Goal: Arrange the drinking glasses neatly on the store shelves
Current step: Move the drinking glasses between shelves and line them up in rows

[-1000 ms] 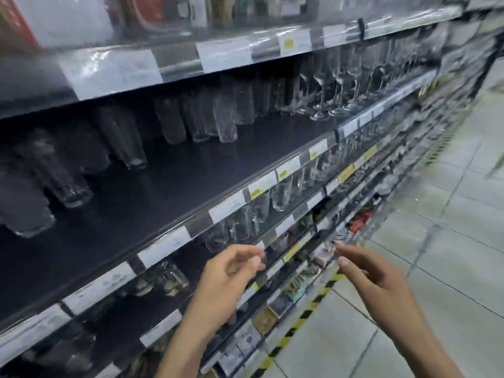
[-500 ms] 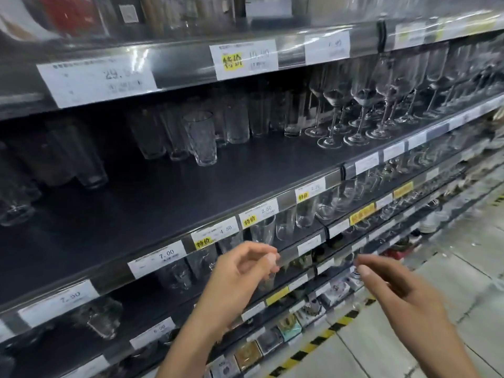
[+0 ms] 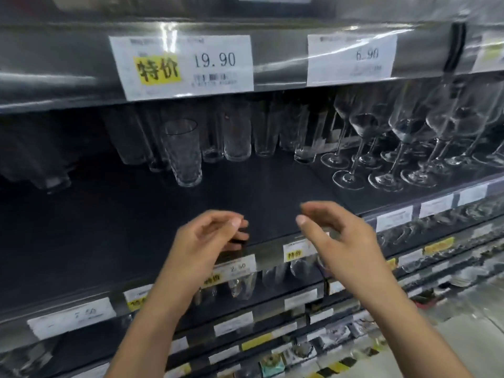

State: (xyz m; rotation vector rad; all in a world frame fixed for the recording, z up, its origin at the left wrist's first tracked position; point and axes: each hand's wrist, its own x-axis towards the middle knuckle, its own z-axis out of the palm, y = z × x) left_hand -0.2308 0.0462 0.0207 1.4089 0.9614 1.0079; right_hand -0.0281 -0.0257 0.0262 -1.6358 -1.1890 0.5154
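Light is being reflected by the upper shelf edge [image 3: 278, 60] where price tags [image 3: 188, 64] are being displayed, with pale floor [image 3: 480, 347] near right.

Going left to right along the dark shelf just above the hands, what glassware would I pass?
Blurred tumblers → tall glass → patterned tumbler, set forward → back row of tall glasses → wine glasses.
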